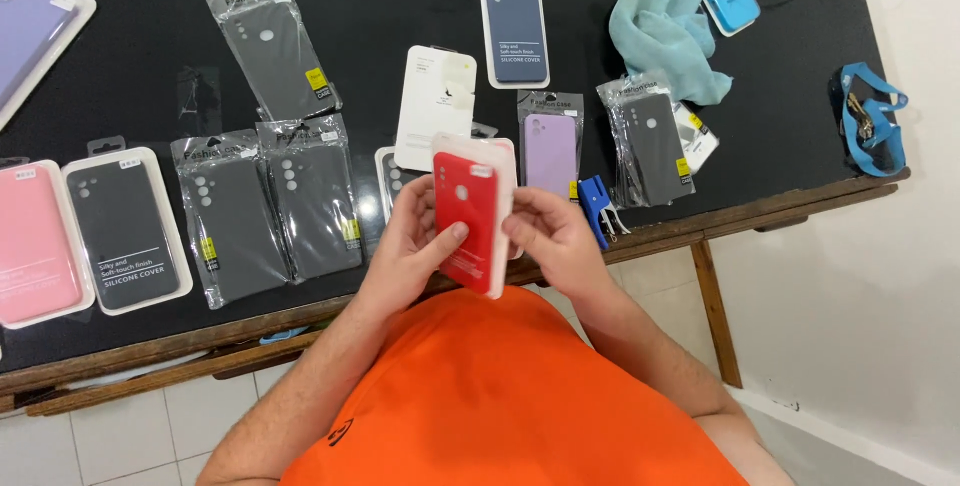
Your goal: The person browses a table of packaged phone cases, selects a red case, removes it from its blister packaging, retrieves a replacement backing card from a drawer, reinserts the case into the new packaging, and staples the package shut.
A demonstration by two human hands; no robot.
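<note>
Holding red phone case (467, 208) in clear pack between both hands, above near edge of black table (400, 16); left hand (415, 241) clasps its left edge, thumb on front, right hand (548, 231) pinches right edge. Case not yet out of pack, I judge. Grey cases (265, 206) in clear bags with yellow stickers lie left; white box (433, 106), navy boxed case (514, 26), lilac bagged case (551, 151) beyond

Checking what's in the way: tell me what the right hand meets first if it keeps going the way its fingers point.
The right hand points left, its fingers already on the red phone case; past it, the left hand.
</note>
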